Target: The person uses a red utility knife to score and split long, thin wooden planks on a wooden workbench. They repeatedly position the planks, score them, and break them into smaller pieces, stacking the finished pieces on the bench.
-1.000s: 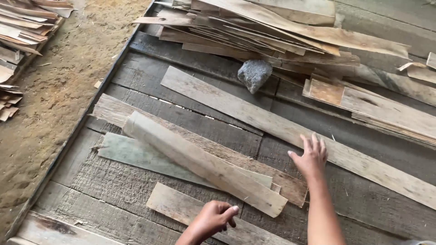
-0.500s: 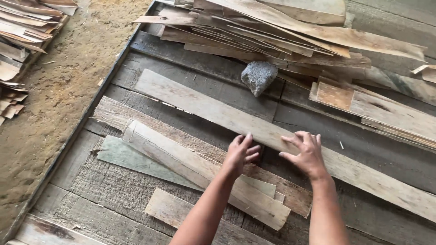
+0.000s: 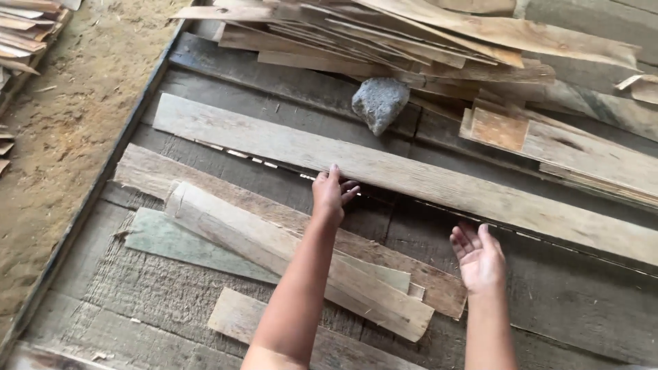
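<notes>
My left hand [image 3: 331,193] reaches forward with its fingers curled at the near edge of a long pale wooden plank [image 3: 425,175] that lies diagonally across the grey boards. My right hand [image 3: 478,257] hovers open, fingers spread, just below the same plank and nearer to me, touching nothing I can see. Under my left forearm lies a loose stack of shorter veneer strips [image 3: 274,240], one pale strip on top, a greenish one beneath.
A grey stone [image 3: 379,103] rests just beyond the plank. A big heap of thin wood sheets [image 3: 411,34] fills the far side, more boards [image 3: 569,151] at right. Sandy ground [image 3: 62,137] and another stack [image 3: 20,34] lie left of the platform edge.
My left hand left the small strip near me and reached forward to the long plank's edge. My right hand drew back off the plank toward me and turned open.
</notes>
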